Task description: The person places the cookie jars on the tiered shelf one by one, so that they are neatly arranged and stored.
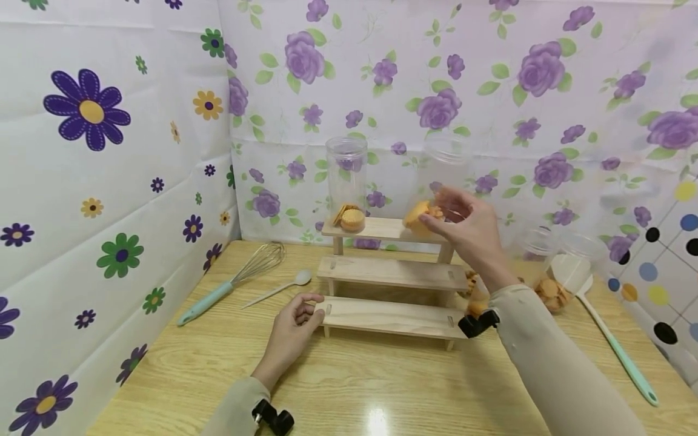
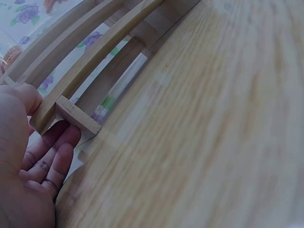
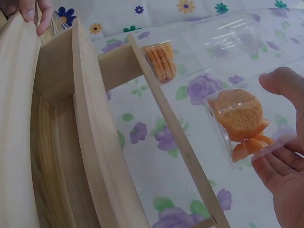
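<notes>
A three-tier wooden stand stands on the table against the flowered cloth. My left hand grips the left end of its lowest shelf; the left wrist view has the thumb near the shelf's top and fingers below it. My right hand holds a tall clear jar with orange chips in its bottom, thumb and fingers on opposite sides. It overlaps the right end of the top shelf in the head view. Another clear jar with round biscuits stands on the top shelf's left end.
Left of the stand lie a whisk with a pale blue handle and a white spoon. Right of it, partly behind my right arm, are clear jars with snacks. A white spatula with a mint handle lies at the right edge.
</notes>
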`<state>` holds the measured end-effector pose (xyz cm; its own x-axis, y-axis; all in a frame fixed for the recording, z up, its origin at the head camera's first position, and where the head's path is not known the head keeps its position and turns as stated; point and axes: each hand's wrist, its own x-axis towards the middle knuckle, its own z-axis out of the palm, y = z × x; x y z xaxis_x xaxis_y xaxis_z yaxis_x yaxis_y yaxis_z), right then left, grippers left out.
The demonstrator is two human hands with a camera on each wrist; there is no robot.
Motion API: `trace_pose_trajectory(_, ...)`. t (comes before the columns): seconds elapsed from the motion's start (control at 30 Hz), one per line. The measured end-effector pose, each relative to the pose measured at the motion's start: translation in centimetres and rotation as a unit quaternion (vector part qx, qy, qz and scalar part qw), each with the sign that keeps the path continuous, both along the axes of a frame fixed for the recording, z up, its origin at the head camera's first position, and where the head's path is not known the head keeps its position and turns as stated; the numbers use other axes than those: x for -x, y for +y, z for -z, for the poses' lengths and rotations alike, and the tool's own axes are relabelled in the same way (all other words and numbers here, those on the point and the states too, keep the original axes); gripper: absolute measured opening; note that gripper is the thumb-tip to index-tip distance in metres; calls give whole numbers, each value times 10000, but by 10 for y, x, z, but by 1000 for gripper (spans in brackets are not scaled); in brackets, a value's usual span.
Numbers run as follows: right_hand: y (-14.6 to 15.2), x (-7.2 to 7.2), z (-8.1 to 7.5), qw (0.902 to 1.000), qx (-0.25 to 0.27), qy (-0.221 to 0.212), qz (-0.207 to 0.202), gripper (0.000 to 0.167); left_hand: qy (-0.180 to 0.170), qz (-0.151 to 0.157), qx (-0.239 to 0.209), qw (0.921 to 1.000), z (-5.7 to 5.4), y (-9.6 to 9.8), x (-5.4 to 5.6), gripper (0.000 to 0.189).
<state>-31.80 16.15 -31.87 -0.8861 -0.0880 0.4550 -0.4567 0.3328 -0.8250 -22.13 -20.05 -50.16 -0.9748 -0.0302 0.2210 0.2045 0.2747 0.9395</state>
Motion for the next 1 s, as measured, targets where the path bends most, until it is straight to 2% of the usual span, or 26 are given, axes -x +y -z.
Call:
trace_pose_trajectory(0.4, -37, 23, -2, 9992, 151, -156, -344, 77, 5, -8, 3, 10000, 0, -2, 0, 24)
trace_pose_trajectory(0.57, -44, 33, 8, 9990, 150, -233, -362, 80, 68, 33, -73, 9999, 0, -2, -1, 23)
trace_pose_trajectory(0.73, -46, 38, 22, 9993, -16, -177, -337, 82, 69, 54, -70, 9999, 1, -1, 0, 24)
trace_pose_trajectory(1.0, -48, 39, 21, 9987, -229, -248, -382, 83, 161, 26, -87, 9998, 2, -2, 0, 24)
